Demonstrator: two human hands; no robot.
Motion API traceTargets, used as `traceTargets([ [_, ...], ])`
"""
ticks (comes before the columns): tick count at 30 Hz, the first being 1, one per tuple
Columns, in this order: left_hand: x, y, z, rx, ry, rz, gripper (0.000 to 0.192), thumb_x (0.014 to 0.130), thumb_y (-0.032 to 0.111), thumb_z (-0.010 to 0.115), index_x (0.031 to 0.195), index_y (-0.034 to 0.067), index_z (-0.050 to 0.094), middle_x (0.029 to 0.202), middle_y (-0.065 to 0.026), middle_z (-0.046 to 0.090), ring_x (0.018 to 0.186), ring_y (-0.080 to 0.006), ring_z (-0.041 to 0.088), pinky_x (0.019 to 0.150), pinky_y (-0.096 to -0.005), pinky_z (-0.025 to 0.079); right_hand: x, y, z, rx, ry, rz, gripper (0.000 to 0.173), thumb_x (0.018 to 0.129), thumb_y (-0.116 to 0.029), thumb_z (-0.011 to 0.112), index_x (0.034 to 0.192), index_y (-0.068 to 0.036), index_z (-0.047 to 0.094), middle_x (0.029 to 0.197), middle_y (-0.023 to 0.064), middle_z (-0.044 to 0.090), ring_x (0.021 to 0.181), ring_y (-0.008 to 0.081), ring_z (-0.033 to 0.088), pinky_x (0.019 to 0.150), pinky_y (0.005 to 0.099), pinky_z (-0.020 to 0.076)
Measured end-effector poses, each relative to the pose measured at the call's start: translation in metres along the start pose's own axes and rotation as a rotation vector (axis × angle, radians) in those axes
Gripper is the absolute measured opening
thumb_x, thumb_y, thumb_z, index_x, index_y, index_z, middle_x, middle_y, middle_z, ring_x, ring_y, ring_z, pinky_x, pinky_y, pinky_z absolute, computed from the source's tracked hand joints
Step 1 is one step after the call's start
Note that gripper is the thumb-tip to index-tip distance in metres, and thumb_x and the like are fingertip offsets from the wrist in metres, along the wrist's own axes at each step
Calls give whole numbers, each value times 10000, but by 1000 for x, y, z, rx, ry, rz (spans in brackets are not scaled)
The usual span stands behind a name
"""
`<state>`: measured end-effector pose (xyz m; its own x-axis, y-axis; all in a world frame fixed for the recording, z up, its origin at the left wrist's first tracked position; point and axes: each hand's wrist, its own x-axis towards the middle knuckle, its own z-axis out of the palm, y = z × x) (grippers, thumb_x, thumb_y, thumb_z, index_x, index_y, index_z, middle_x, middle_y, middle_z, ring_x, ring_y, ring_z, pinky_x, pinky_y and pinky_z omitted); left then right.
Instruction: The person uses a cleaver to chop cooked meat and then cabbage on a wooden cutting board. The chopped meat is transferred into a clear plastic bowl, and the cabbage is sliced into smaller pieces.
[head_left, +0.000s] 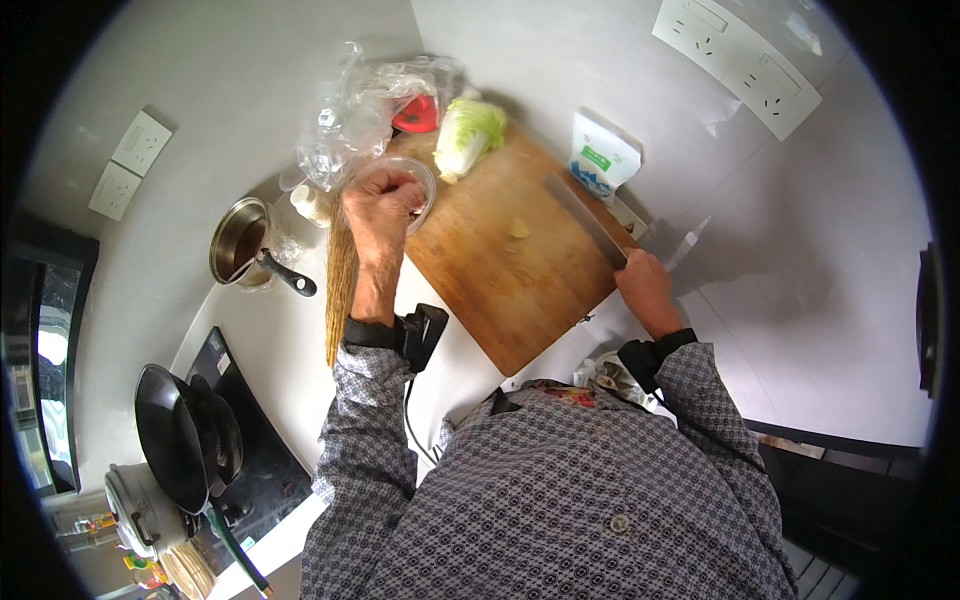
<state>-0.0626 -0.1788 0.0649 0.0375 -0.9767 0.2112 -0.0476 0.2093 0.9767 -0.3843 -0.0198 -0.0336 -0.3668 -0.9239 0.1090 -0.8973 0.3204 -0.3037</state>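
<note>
My right hand (646, 289) grips the handle of a broad kitchen knife (581, 217), whose blade lies along the right side of a wooden cutting board (517, 315). My left hand (382, 206) is over a round clear plastic container (429, 180) at the board's left edge. Its fingers are bunched down inside, and I cannot tell whether they hold anything. Some pale pinkish food shows in the container, mostly hidden by the hand. One small pale yellow slice (519, 228) lies mid-board. At the far corner rests a napa cabbage (469, 139).
Clear plastic bags (345, 127) and a red object (416, 114) sit behind the container. A standing white packet (604, 157) is against the right wall. To the left are a white bottle (309, 204), a straw bundle (340, 292), a saucepan (241, 240) and a wok (169, 435).
</note>
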Motion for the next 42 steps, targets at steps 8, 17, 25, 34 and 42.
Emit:
traceTargets([
  [8, 47, -18, -25, 741, 183, 599, 126, 820, 0, 649, 917, -1, 729, 924, -160, 719, 867, -330, 690, 806, -388, 544, -2, -10, -11, -15, -26, 58, 174, 854, -89, 552, 934, -21, 690, 928, 250, 696, 890, 444, 670, 804, 551, 523],
  [17, 40, -64, -40, 646, 119, 324, 240, 839, -25, 596, 1030, 15, 736, 1047, -205, 721, 962, -376, 705, 872, -403, 545, 2, -8, -8, -4, -23, 66, 155, 838, -83, 562, 891, -3, 684, 880, 256, 694, 854, 455, 669, 769, 548, 529],
  [25, 46, -70, -45, 754, 90, 347, 240, 807, -48, 579, 949, 33, 755, 965, -194, 732, 961, -369, 694, 863, -430, 544, -2, -9, -14, 28, 1, -21, 147, 825, -79, 562, 863, 3, 678, 885, 259, 689, 850, 450, 667, 756, 560, 519],
  [34, 45, -76, -45, 984, 107, 540, 300, 719, -73, 540, 897, 49, 749, 940, -170, 722, 929, -409, 642, 883, -479, 508, 0, -12, -16, 12, -37, 22, 156, 824, -74, 557, 868, 7, 683, 903, 261, 694, 868, 457, 671, 775, 559, 527],
  [42, 30, -60, -29, 1018, 99, 690, 240, 747, -71, 553, 885, 33, 720, 926, -171, 713, 905, -381, 664, 820, -466, 527, 4, -9, -16, -7, -74, 58, 184, 820, -75, 556, 908, 7, 696, 922, 253, 700, 887, 454, 669, 799, 552, 527],
])
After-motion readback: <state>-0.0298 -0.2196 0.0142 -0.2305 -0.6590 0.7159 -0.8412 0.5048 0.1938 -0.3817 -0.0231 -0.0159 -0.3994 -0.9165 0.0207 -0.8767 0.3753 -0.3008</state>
